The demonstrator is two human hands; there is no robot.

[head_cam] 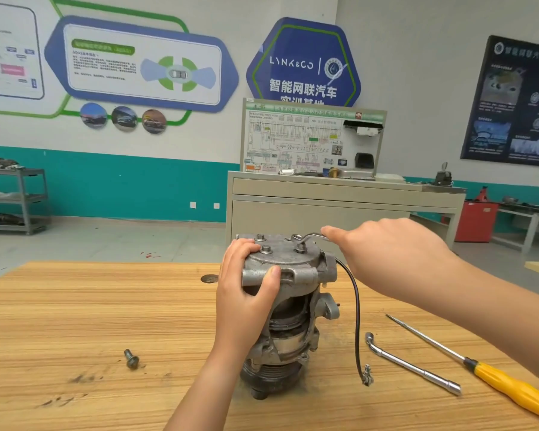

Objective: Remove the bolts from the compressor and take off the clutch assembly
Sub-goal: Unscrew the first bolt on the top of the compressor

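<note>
Grey metal compressor [293, 275] upright on the wooden table [75, 306], about midway between the left and right edges, round black clutch [268, 374] at the bottom, down on the wood. Left hand [246, 293] wrapped around the top of it, thumb on the front. Right hand [386, 253] closed on the handle of a small wrench [305, 238], ring end over one top bolt [301, 247]. Two more bolts [265, 249] right beside the left fingers. Loose bolt [131, 358] lying on the wood to the left. Black wire [357, 306] hanging down the right side. Bent socket tool [411, 365] and yellow screwdriver [492, 377] toward the right edge.
</note>
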